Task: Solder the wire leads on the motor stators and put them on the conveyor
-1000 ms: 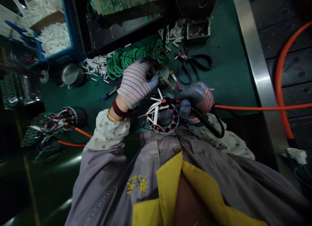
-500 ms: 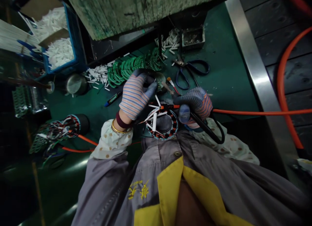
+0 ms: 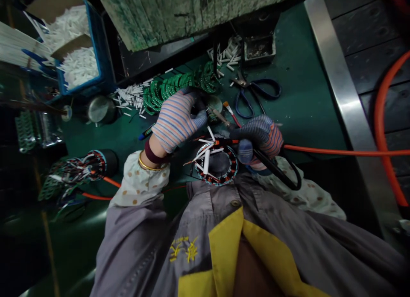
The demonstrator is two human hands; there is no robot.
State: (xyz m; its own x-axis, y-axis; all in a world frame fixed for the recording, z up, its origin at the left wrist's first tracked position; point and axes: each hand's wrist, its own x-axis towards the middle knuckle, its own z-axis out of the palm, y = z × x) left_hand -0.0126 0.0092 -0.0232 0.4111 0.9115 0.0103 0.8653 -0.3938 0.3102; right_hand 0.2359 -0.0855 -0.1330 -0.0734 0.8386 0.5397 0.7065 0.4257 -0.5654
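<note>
My left hand (image 3: 177, 119), in a striped glove with dark fingertips, hovers above and left of a ring-shaped motor stator (image 3: 236, 169). Its fingers are curled together, and what they pinch is hidden. My right hand (image 3: 261, 136), gloved alike, is closed around a soldering iron (image 3: 221, 116), whose metal end points up and left, past the stator. A black cord loops below that hand. White sleeves (image 3: 206, 161) and bare copper wire ends stick out over the stator, which rests against my work clothes. An orange cable lead also meets it.
Green slotted strips (image 3: 169, 89) and loose white sleeves lie behind my left hand. Scissors (image 3: 245, 98), a brush (image 3: 231, 112) and a metal tray (image 3: 259, 49) are farther back. A blue bin (image 3: 96, 66), a metal cup (image 3: 101, 110) and another stator (image 3: 109, 161) stand left.
My left hand has drawn slightly left, away from the wires over the stator. The thin tip seen at its fingers is no longer visible. My right hand keeps its hold.
</note>
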